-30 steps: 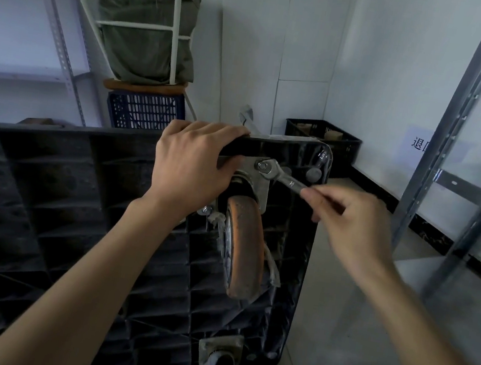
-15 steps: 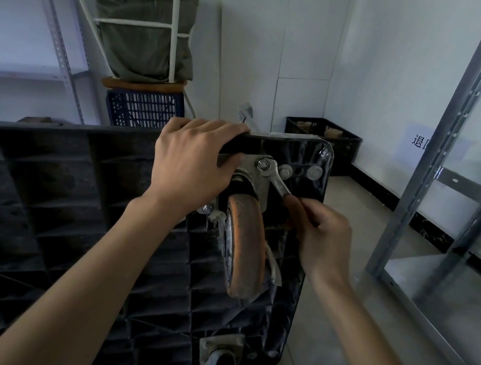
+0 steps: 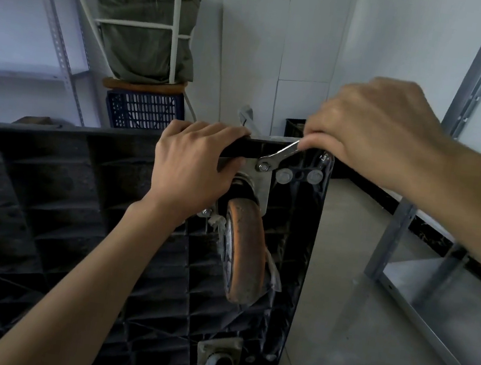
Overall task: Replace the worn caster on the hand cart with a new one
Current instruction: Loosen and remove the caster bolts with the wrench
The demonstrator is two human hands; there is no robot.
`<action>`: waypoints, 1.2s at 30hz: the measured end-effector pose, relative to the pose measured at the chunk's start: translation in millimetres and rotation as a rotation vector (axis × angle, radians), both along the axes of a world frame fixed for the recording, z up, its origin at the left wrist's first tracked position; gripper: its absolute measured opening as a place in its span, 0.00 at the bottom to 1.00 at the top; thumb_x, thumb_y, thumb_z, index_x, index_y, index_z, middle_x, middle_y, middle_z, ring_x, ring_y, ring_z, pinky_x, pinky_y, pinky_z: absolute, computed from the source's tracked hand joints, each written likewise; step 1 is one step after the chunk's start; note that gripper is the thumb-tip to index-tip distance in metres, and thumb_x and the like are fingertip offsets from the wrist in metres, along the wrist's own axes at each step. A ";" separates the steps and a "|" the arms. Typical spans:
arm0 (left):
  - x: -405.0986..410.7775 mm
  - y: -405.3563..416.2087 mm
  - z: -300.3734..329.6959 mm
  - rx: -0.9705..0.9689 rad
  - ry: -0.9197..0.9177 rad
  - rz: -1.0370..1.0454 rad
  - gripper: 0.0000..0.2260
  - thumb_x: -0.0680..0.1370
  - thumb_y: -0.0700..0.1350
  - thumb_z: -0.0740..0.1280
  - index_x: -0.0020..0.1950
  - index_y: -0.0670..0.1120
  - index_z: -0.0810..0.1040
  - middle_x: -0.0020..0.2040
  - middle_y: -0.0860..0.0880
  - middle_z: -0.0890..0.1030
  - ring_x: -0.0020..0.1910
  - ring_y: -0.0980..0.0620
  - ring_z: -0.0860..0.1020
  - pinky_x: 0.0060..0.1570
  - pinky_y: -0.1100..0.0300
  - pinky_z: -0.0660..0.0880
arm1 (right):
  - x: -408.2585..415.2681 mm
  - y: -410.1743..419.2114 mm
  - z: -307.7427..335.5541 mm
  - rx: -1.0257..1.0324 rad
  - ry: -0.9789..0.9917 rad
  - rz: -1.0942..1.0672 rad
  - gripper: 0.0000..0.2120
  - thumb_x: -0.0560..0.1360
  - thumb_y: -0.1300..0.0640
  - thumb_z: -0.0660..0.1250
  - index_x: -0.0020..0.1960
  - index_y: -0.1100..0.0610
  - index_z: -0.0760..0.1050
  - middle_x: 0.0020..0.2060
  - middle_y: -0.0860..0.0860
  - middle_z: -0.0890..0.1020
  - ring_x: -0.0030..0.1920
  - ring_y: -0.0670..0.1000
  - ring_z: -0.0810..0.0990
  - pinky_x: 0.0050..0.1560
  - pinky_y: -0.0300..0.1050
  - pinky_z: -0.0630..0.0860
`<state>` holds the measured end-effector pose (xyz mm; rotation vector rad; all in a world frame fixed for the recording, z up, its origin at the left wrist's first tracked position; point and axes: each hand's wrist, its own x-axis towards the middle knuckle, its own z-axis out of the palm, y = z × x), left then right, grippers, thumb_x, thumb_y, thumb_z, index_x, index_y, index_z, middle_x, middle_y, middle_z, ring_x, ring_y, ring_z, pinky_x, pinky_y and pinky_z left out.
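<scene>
The black ribbed plastic hand cart (image 3: 45,201) stands on its edge, so its worn orange caster (image 3: 244,247) faces the person. The left hand (image 3: 193,169) curls over the deck's top edge to steady it, while the right hand (image 3: 373,133) pinches a silver wrench (image 3: 278,155) seated on a mounting-plate bolt (image 3: 263,167). A grey metal shelf frame (image 3: 439,167) crowds the wrench's swing on the right.

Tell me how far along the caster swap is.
Early. Done: cart tipped on its side. In hand: right hand turns the wrench on a mounting-plate nut; left hand steadies the cart's edge. Left: worn caster remains bolted on; no new caster visible.
</scene>
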<state>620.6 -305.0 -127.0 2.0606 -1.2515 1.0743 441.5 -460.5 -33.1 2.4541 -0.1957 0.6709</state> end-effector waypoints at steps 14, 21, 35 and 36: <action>-1.1 0.6 1.0 0.010 0.010 0.009 0.17 0.77 0.54 0.70 0.66 0.56 0.79 0.59 0.57 0.83 0.57 0.52 0.80 0.61 0.55 0.66 | -20.7 -8.1 -108.2 1.125 -0.558 0.258 0.10 0.75 0.39 0.66 0.44 0.42 0.83 0.30 0.45 0.81 0.24 0.43 0.69 0.26 0.39 0.63; -1.9 0.8 1.4 0.008 0.012 0.001 0.17 0.76 0.54 0.70 0.66 0.55 0.79 0.59 0.57 0.84 0.57 0.51 0.81 0.61 0.52 0.68 | 15.5 22.4 -169.6 1.441 -0.716 0.292 0.12 0.78 0.44 0.69 0.43 0.50 0.85 0.34 0.52 0.83 0.39 0.58 0.81 0.39 0.56 0.75; -2.1 0.7 0.8 -0.004 0.021 0.002 0.17 0.77 0.54 0.70 0.66 0.56 0.79 0.59 0.57 0.83 0.58 0.51 0.81 0.62 0.53 0.67 | 33.8 46.5 -190.5 1.538 -0.937 0.289 0.09 0.81 0.53 0.68 0.43 0.52 0.84 0.33 0.49 0.84 0.34 0.47 0.83 0.35 0.39 0.76; -2.2 0.8 0.9 -0.002 0.022 0.003 0.17 0.77 0.55 0.70 0.66 0.56 0.79 0.59 0.57 0.83 0.58 0.51 0.80 0.62 0.53 0.67 | 34.6 46.2 -190.2 1.532 -0.935 0.286 0.10 0.81 0.52 0.68 0.43 0.52 0.84 0.33 0.49 0.84 0.34 0.47 0.84 0.35 0.40 0.77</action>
